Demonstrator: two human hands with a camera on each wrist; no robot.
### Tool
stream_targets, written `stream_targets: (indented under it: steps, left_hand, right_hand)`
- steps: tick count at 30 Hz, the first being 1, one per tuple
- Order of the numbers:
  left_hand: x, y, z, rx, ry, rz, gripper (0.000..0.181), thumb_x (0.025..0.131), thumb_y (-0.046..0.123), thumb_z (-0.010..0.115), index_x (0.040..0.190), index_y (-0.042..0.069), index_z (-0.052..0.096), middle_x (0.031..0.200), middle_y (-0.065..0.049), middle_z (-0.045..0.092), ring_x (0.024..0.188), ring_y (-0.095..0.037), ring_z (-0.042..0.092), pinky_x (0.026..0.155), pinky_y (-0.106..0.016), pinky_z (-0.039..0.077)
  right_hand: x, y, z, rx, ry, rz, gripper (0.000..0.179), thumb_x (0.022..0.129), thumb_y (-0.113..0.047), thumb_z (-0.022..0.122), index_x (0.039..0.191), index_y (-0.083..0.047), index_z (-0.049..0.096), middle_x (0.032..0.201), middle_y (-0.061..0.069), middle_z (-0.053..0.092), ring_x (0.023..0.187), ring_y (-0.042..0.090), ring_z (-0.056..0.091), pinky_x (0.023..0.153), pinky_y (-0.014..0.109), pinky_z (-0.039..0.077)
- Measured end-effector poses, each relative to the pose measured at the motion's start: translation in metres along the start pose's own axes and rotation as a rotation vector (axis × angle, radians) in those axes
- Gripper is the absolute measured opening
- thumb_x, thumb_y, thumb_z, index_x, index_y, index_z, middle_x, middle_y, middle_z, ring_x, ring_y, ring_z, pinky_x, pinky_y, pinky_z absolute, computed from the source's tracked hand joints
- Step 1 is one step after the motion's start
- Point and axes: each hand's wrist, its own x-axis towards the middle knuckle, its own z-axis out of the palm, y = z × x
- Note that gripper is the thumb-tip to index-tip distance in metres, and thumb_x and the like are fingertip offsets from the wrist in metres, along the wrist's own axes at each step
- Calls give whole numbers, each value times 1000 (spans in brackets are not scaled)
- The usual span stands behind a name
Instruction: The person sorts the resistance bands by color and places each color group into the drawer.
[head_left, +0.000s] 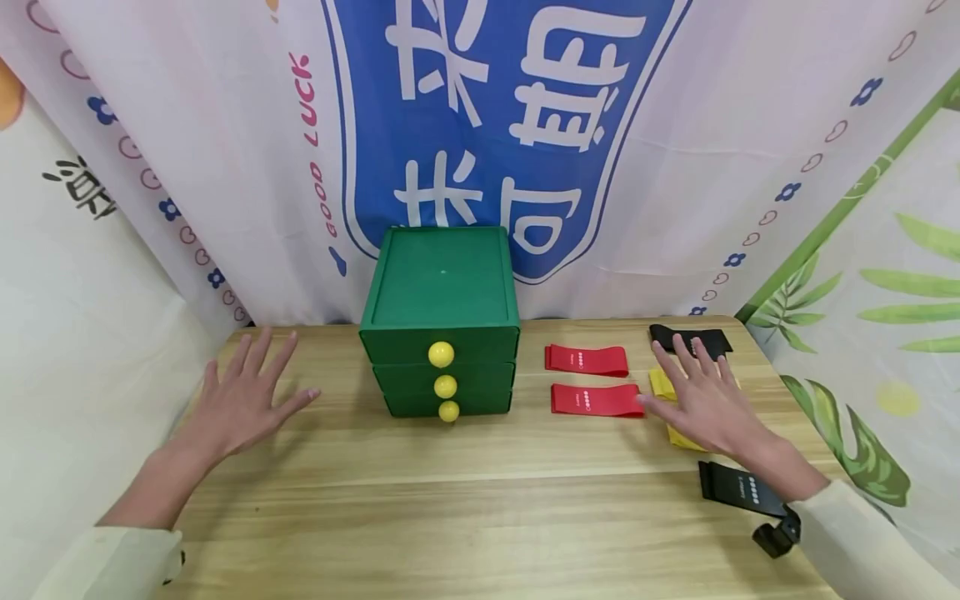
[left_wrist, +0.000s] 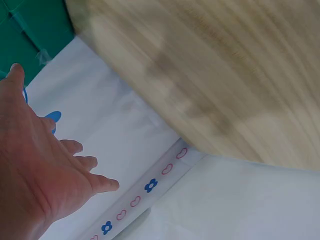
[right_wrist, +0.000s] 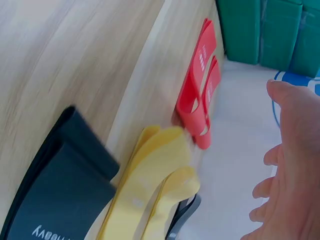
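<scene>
Fingers spread, my left hand [head_left: 238, 408] hovers over the left side of the table and holds nothing. My right hand [head_left: 705, 412], also spread and holding nothing, is over the yellow resistance bands [head_left: 684, 437] at the right and partly hides them. Left of it lie two folded red resistance bands, the far one [head_left: 587, 360] and the near one [head_left: 596, 400]. A black band [head_left: 690, 340] lies behind the hand, and another black band [head_left: 738, 487], marked Heavy in the right wrist view, lies beneath the wrist. Between the hands stands a green three-drawer box [head_left: 442, 287] with yellow round knobs [head_left: 446, 386].
The wooden table [head_left: 420, 517] meets a printed cloth [head_left: 285, 167] hanging behind it, with more cloth at both sides. A small black clip-like object [head_left: 777, 533] shows beside the right sleeve. All drawers of the box are closed.
</scene>
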Motion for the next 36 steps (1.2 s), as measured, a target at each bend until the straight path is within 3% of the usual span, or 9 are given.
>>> stream_targets:
  steps: [10, 18, 23, 26, 31, 36]
  left_hand:
    - [14, 8, -26, -17, 15, -2, 95, 104, 67, 49, 171, 9, 16, 172, -34, 8, 156, -59, 8, 111, -87, 9]
    - [23, 16, -49, -48, 37, 17, 93, 105, 65, 47, 172, 13, 8, 174, -31, 4, 158, -57, 7, 113, -86, 8]
    - [29, 24, -64, -72, 49, 38, 91, 107, 62, 46, 172, 11, 7, 174, -29, 2, 159, -54, 7, 116, -83, 11]
    - [36, 30, -72, -94, 68, 61, 89, 108, 60, 47, 171, 9, 10, 174, -30, 4, 159, -54, 7, 118, -81, 11]
    - [46, 42, -86, -142, 89, 89, 87, 107, 57, 51, 171, 11, 14, 175, -27, 6, 160, -51, 10, 121, -77, 12]
    - [55, 59, -96, -167, 80, 133, 86, 107, 59, 51, 172, 15, 16, 177, -23, 7, 161, -47, 9, 124, -72, 13]
  right_hand:
    - [0, -33, -9, 3, 62, -120, 95, 99, -64, 62, 167, -6, 30, 172, 28, 21, 157, 54, 17, 121, 75, 20]
    - [-3, -61, -15, 67, 44, -159, 96, 97, -60, 67, 169, -11, 27, 174, 23, 22, 160, 48, 19, 122, 70, 26]
    - [-9, -78, -20, 140, 56, -180, 93, 98, -61, 66, 169, -15, 28, 172, 19, 28, 157, 45, 28, 114, 71, 39]
    - [-12, -88, -24, 207, 63, -187, 90, 98, -61, 66, 169, -20, 29, 170, 17, 34, 153, 43, 36, 110, 72, 43]
    - [-15, -105, -31, 388, 27, -166, 83, 99, -55, 67, 168, -26, 31, 166, 14, 42, 149, 43, 42, 110, 76, 39]
    - [-17, -122, -31, 555, 63, -208, 74, 98, -43, 74, 163, -26, 43, 151, 4, 61, 137, 33, 57, 105, 66, 50]
